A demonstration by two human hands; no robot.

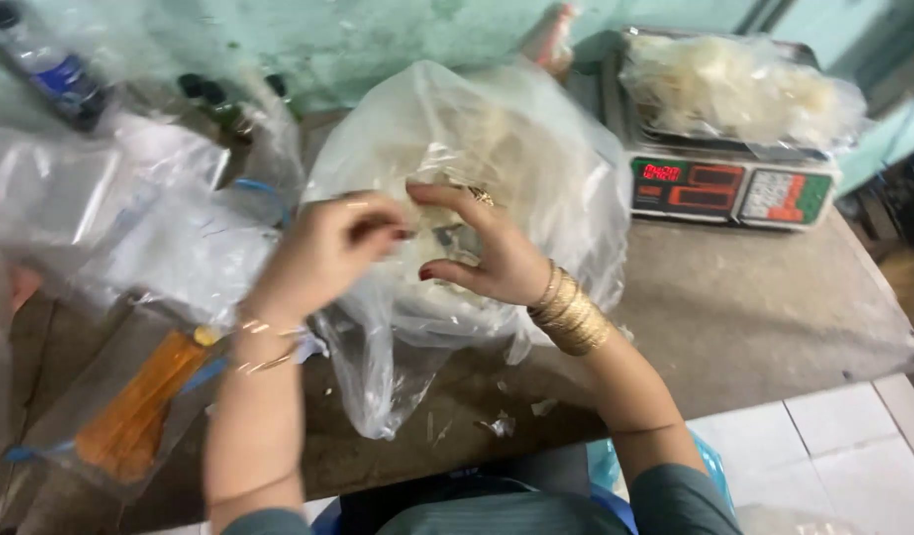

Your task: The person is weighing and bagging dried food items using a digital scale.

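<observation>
I see left hand [323, 253] and right hand [487, 256] meeting at front of large clear plastic bag [497, 149] of pale shreds, mid-table; both sets of fingers curled, pinching bag film and small dark item between them; item unclear; judged mid-job, bag not closed; second filled bag [734, 89] sits on digital scale [729, 183]; worn brown table [754, 317], plastic scraps; green wall [378, 40], tiled floor [833, 446].

So I count two hands [328, 253] [492, 253], one digital scale [729, 188], and one big clear bag [536, 159] on one counter [754, 317].
</observation>
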